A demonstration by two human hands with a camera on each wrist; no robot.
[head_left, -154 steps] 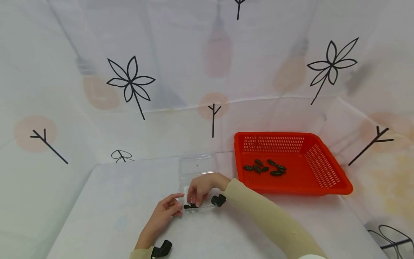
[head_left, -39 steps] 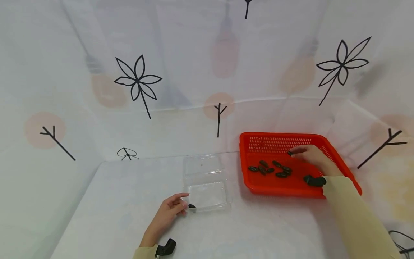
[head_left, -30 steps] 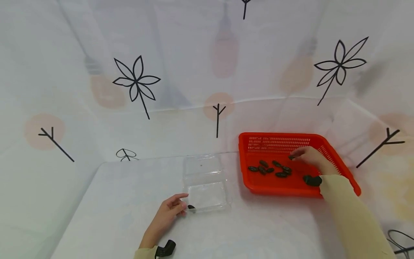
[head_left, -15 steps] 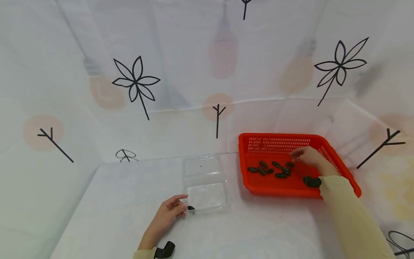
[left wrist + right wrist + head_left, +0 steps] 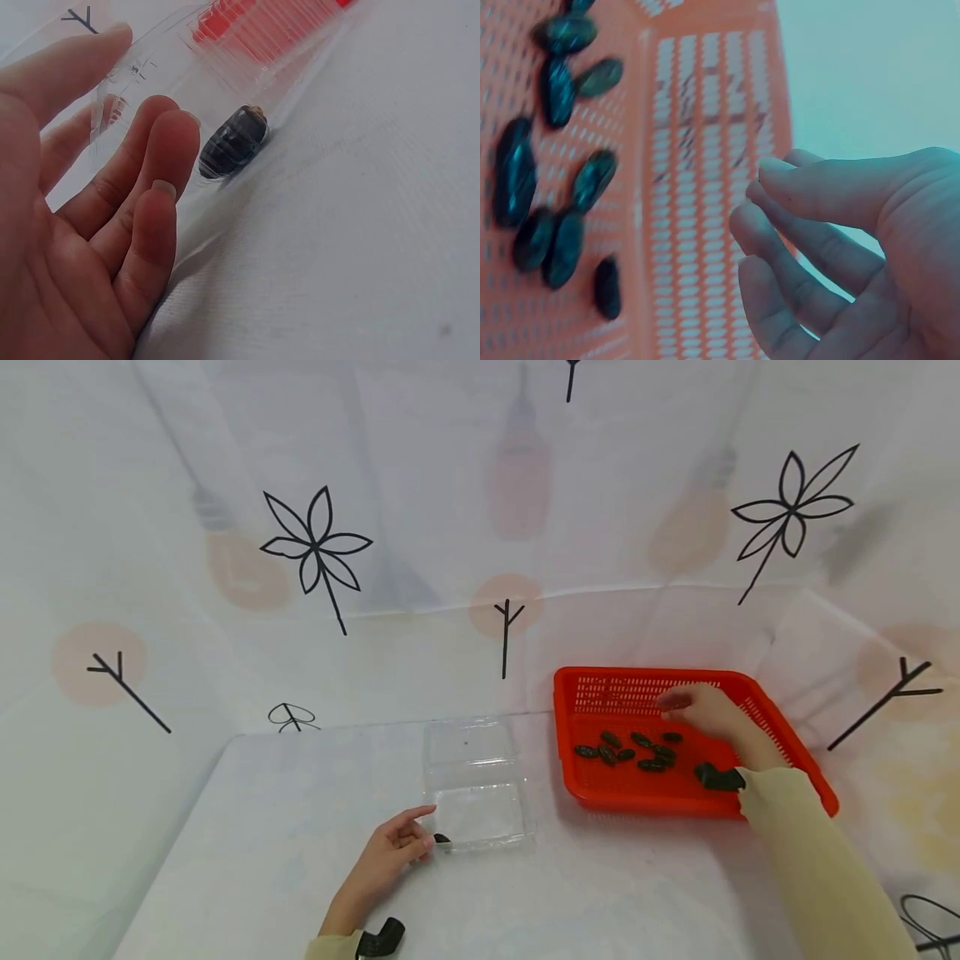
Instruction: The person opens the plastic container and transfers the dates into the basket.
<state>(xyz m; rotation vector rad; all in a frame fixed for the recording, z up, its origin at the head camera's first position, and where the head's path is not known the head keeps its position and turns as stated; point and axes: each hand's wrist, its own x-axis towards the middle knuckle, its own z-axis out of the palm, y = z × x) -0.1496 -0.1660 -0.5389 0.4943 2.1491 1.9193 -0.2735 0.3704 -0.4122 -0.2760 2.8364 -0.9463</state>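
Observation:
A clear plastic clamshell box point(image 5: 483, 842) lies with its lid folded back on the white table. One dark, oval date point(image 5: 442, 838) is in its near left corner; the left wrist view shows this date point(image 5: 234, 142) through the plastic, with a tan stem end. At the box's left side rests my left hand point(image 5: 393, 847), its fingers loosely bent by the wall. Over the red basket point(image 5: 675, 804) hovers my right hand point(image 5: 708, 710), fingers relaxed and apart from the thumb, holding nothing. Several dates point(image 5: 607, 753) lie on the basket floor, below and left of that hand.
The box's lid point(image 5: 468, 743) lies flat toward the back cloth point(image 5: 420, 668), which rises behind the table. The basket's raised, perforated walls stand right of the box, with a gap of table point(image 5: 543, 768) between them.
Earlier, my right hand reached into the box among several dates. It then held a date over the basket and let it drop, and has since lifted slightly. My left hand stays at the box.

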